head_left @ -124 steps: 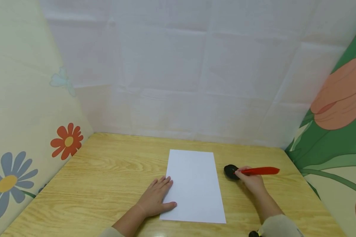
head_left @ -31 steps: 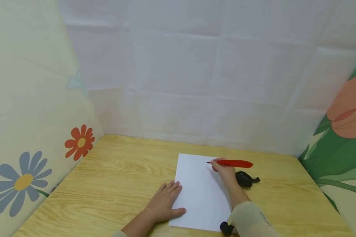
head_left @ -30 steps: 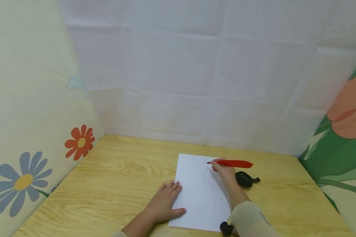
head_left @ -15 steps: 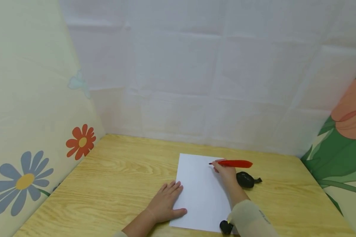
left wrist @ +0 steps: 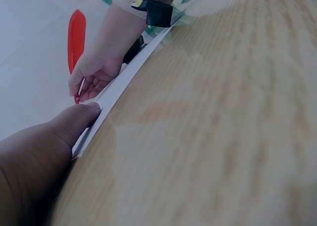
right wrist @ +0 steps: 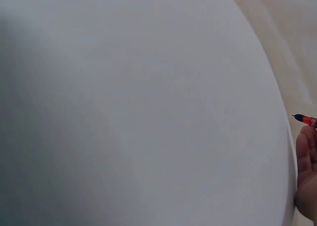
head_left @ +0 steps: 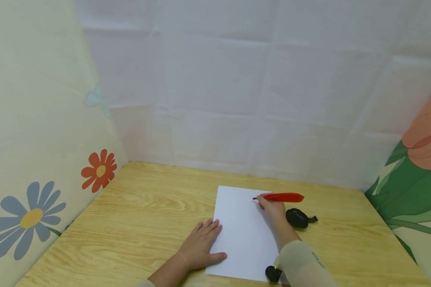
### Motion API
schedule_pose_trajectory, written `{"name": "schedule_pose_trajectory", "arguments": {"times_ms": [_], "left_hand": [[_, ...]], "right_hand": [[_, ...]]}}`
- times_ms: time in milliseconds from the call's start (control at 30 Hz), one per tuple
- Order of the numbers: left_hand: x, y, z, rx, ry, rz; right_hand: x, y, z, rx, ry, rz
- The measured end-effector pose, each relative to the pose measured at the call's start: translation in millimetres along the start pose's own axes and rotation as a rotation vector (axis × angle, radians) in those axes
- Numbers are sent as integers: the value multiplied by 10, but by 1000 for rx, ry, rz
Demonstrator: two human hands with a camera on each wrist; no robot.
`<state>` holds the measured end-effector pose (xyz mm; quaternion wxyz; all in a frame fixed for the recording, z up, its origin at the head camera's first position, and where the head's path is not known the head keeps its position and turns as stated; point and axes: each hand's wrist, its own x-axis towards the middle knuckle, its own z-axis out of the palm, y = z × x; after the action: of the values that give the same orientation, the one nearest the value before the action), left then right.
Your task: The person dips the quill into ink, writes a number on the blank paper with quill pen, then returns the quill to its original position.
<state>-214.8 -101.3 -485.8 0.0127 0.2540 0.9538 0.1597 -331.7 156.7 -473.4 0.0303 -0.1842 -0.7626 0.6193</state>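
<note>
My right hand pinches a red feather-shaped pen over the upper right of a white sheet of paper. The pen's dark tip points left; whether it touches the sheet I cannot tell. No marks show on the paper. In the right wrist view the pen and part of the right hand appear at the right edge. My left hand rests flat with spread fingers across the sheet's left edge, its thumb lying on the paper. To the right of the right wrist sits a rounded black object with a short tail.
The paper lies on a wood-grain table. Behind it hangs a creased white cloth, with flower-patterned cloths at left and right. A small black device sits at the right wrist, over the sheet's lower corner.
About four seconds ago my right hand held the pen's tip at the black object; it has since moved left over the paper. During the last second both hands have barely moved.
</note>
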Motion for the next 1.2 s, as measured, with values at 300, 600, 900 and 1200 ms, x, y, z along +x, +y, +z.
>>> {"name": "schedule_pose_trajectory", "arguments": {"times_ms": [300, 600, 900, 1200], "left_hand": [[-3, 0, 10, 6, 1, 2], [-4, 3, 8, 11, -4, 1], [8, -4, 7, 20, 16, 11], [13, -2, 10, 18, -4, -1]], "right_hand": [[11, -10, 19, 31, 3, -7], [56, 13, 46, 41, 28, -30], [57, 2, 54, -17, 35, -16], [34, -21, 42, -74, 8, 46]]}}
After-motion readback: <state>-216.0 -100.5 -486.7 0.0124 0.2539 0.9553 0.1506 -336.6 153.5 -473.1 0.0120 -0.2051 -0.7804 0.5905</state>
